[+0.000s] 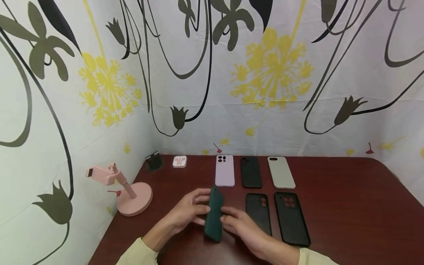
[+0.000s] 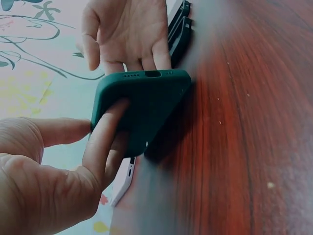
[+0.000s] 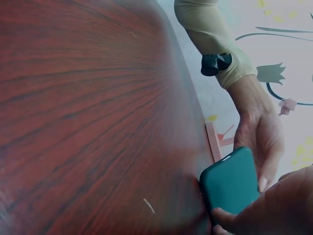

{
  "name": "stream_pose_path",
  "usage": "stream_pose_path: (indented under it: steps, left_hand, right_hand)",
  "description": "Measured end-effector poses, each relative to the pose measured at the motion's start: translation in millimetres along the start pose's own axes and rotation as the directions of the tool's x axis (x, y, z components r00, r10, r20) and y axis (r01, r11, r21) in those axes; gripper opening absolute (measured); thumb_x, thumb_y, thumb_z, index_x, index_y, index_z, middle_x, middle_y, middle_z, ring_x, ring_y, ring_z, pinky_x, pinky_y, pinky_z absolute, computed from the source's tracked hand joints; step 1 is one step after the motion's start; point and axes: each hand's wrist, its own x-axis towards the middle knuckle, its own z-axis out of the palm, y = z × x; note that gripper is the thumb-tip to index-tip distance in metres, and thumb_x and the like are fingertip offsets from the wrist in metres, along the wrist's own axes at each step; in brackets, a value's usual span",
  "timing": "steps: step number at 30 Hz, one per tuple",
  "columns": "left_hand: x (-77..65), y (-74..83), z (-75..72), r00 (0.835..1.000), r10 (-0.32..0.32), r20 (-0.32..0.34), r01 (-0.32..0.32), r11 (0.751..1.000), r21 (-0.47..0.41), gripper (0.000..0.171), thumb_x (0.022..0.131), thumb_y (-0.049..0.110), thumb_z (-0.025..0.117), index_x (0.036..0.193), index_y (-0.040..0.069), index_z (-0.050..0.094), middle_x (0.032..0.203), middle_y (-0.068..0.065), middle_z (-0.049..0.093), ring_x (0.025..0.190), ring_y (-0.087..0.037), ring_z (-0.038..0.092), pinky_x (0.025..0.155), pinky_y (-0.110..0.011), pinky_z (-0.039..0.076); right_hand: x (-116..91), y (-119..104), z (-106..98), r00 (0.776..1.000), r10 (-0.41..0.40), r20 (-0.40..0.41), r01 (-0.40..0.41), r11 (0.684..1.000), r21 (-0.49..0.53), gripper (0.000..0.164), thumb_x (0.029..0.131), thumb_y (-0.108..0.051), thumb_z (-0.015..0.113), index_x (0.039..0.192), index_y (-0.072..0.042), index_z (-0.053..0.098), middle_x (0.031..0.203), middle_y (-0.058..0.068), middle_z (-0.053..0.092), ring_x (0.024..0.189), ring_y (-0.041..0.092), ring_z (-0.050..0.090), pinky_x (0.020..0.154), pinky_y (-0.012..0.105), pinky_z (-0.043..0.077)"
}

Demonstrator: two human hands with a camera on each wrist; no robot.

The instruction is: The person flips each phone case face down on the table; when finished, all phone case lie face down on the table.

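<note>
A dark green phone case (image 1: 214, 217) stands tilted on its long edge, low over the table, with its port cutouts showing in the left wrist view. My left hand (image 1: 186, 210) holds it from the left, the thumb on its upper edge and the fingers against the darker face. From the other side, my right hand (image 1: 243, 228) touches the case with its fingertips. In the left wrist view the right thumb stands apart from the case, while the other right fingers are partly hidden behind it. The smooth green outer face (image 3: 232, 181) shows in the right wrist view.
Behind the hands lie a lilac case (image 1: 225, 173), a black case (image 1: 251, 173) and a white case (image 1: 281, 173). Two dark cases, one (image 1: 292, 219) farther right, lie beside my right hand. A pink phone stand (image 1: 135, 198), boxed earphones (image 1: 179, 161) and a small dark object (image 1: 154, 161) are leftward.
</note>
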Motion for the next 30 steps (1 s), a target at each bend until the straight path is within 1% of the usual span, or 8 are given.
stream_pose_path:
  steps: [7, 9, 13, 16, 18, 22, 25, 30]
  left_hand:
    - [-1.3, -1.9, -4.0, 0.999, -0.001, -0.032, 0.002, 0.999, 0.038, 0.062, 0.098, 0.0, 0.065, 0.156, 0.004, 0.043, 0.143, -0.025, 0.057, 0.097, -0.021, 0.075, 0.071, -0.038, 0.069]
    - [-1.6, -2.8, -4.0, 0.999, 0.0, -0.034, 0.001, 0.999, 0.039, 0.063, 0.098, -0.001, 0.065, 0.156, 0.004, 0.043, 0.141, -0.025, 0.057, 0.097, -0.021, 0.075, 0.07, -0.038, 0.068]
    - [-1.6, -4.6, -3.5, 0.999, -0.002, -0.038, 0.003, 0.999, 0.035, 0.063, 0.098, -0.001, 0.064, 0.156, 0.004, 0.041, 0.138, -0.024, 0.057, 0.097, -0.02, 0.074, 0.07, -0.037, 0.068]
    - [-1.3, -4.8, -2.9, 1.0, -0.005, -0.03, 0.005, 1.0, 0.026, 0.062, 0.099, -0.001, 0.063, 0.157, 0.004, 0.041, 0.14, -0.025, 0.057, 0.098, -0.02, 0.074, 0.072, -0.038, 0.068]
    - [-0.8, -4.8, -2.9, 1.0, -0.005, -0.023, 0.006, 1.0, 0.013, 0.061, 0.1, -0.001, 0.063, 0.157, 0.003, 0.041, 0.141, -0.025, 0.056, 0.099, -0.02, 0.073, 0.075, -0.04, 0.069]
    - [-0.3, -5.4, -3.5, 1.0, -0.004, -0.011, 0.004, 1.0, -0.01, 0.059, 0.102, -0.001, 0.06, 0.157, 0.003, 0.041, 0.144, -0.026, 0.055, 0.102, -0.022, 0.074, 0.081, -0.045, 0.069]
    - [1.4, -7.3, -3.4, 1.0, -0.007, -0.007, 0.007, 1.0, -0.008, 0.058, 0.103, 0.0, 0.059, 0.157, 0.003, 0.041, 0.145, -0.025, 0.055, 0.104, -0.023, 0.074, 0.083, -0.046, 0.068]
    - [6.5, -11.8, 1.7, 1.0, -0.012, -0.014, 0.013, 0.999, 0.039, 0.06, 0.101, 0.0, 0.062, 0.157, 0.004, 0.041, 0.145, -0.025, 0.055, 0.104, -0.024, 0.074, 0.078, -0.046, 0.069]
  right_hand:
    - [0, -2, 4, 0.996, -0.03, -0.08, 0.032, 0.999, 0.017, 0.072, 0.106, -0.029, 0.058, 0.161, 0.008, 0.028, 0.166, 0.036, 0.03, 0.152, 0.049, 0.039, 0.123, 0.057, 0.044]
    - [1, 0, 3, 0.994, -0.033, -0.1, 0.033, 0.999, -0.002, 0.073, 0.104, -0.028, 0.061, 0.161, 0.006, 0.029, 0.166, 0.034, 0.03, 0.153, 0.049, 0.038, 0.122, 0.055, 0.046]
    - [3, 4, 2, 0.989, -0.068, -0.134, 0.063, 0.997, -0.037, 0.079, 0.097, -0.015, 0.071, 0.161, 0.003, 0.029, 0.165, 0.033, 0.032, 0.152, 0.051, 0.037, 0.117, 0.055, 0.05]
    - [3, 5, 1, 0.982, -0.079, -0.173, 0.075, 0.997, -0.033, 0.081, 0.091, -0.002, 0.074, 0.16, 0.002, 0.031, 0.162, 0.032, 0.035, 0.148, 0.051, 0.043, 0.11, 0.052, 0.056]
    - [3, 4, 0, 0.973, -0.086, -0.212, 0.082, 0.996, -0.029, 0.08, 0.089, 0.002, 0.074, 0.158, 0.001, 0.034, 0.159, 0.031, 0.039, 0.142, 0.047, 0.051, 0.105, 0.047, 0.059]
    - [3, 3, -4, 0.944, -0.126, -0.303, 0.116, 0.992, -0.052, 0.073, 0.087, 0.006, 0.076, 0.152, 0.0, 0.043, 0.15, 0.027, 0.048, 0.126, 0.034, 0.063, 0.092, 0.039, 0.063]
    - [2, -1, -6, 0.929, -0.162, -0.333, 0.139, 0.986, -0.092, 0.07, 0.086, 0.008, 0.076, 0.149, -0.002, 0.047, 0.146, 0.024, 0.052, 0.118, 0.028, 0.066, 0.085, 0.037, 0.063]
    - [-1, -4, -11, 0.91, -0.2, -0.363, 0.129, 0.969, -0.211, 0.068, 0.086, 0.009, 0.077, 0.146, -0.006, 0.05, 0.141, 0.02, 0.056, 0.112, 0.025, 0.066, 0.079, 0.035, 0.061]
